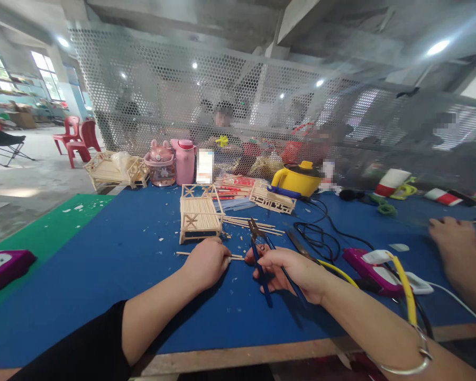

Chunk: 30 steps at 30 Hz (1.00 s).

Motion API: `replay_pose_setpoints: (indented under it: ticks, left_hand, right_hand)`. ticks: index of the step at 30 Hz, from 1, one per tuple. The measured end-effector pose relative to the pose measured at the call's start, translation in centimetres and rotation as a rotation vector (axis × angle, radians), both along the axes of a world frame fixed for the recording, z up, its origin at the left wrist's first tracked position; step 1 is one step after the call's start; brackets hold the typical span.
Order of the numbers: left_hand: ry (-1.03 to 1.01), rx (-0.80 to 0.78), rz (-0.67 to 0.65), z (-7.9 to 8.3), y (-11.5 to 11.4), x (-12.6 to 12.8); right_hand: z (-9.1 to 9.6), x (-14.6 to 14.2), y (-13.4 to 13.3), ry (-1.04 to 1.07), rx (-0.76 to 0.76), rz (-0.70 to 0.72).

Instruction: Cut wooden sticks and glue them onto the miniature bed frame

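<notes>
My left hand (208,260) rests on the blue table, its fingers pinched around thin wooden sticks (236,257) that stick out on both sides. Just to the right, my right hand (291,267) grips pliers with blue handles (266,293); their jaws point away from me and the handles are spread. One right fingertip is close to the sticks' right end, but I cannot tell if it touches them. Directly beyond my left hand stands a small frame built of sticks (202,218), shaped like a little bed. More loose sticks (257,226) lie beside it.
Scissors (299,246) and a black cable (317,238) lie right of my right hand, near a purple power strip (375,272). Farther back are a yellow pot (299,182), pink bottle (185,164) and another stick frame (115,170). Another person's hand (454,235) is at right.
</notes>
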<state>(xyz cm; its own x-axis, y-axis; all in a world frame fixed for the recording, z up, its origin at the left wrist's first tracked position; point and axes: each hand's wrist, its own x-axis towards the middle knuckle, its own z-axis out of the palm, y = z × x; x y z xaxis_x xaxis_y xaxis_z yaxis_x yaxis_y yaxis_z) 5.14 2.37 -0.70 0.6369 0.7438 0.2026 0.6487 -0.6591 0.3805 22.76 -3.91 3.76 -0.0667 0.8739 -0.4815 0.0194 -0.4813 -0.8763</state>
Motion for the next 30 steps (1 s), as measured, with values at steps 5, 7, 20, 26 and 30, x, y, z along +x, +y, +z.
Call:
replay_pose_setpoints:
  ticks: [5,7,20,26,30]
  left_hand:
    - [-0.005,-0.007,0.013,0.0,0.0,0.1]
    - [-0.005,-0.009,0.012,0.1,0.0,0.1]
    - [-0.023,-0.025,-0.006,-0.2,0.3,0.2]
    - [-0.086,-0.019,0.036,0.1,-0.5,0.1]
    - [-0.292,-0.005,0.085,1.3,-1.1,-0.7]
  right_hand:
    - [0.1,0.0,-0.1,0.001,0.004,0.005]
    - [0.0,0.0,-0.1,0.001,0.003,0.006]
    - [0.1,-0.2,0.1,-0.015,-0.012,0.005]
    - [0.7,0.0,-0.3,-0.074,0.023,0.032]
    - [2.0,0.4,-1.6,-0.449,0.21,0.184]
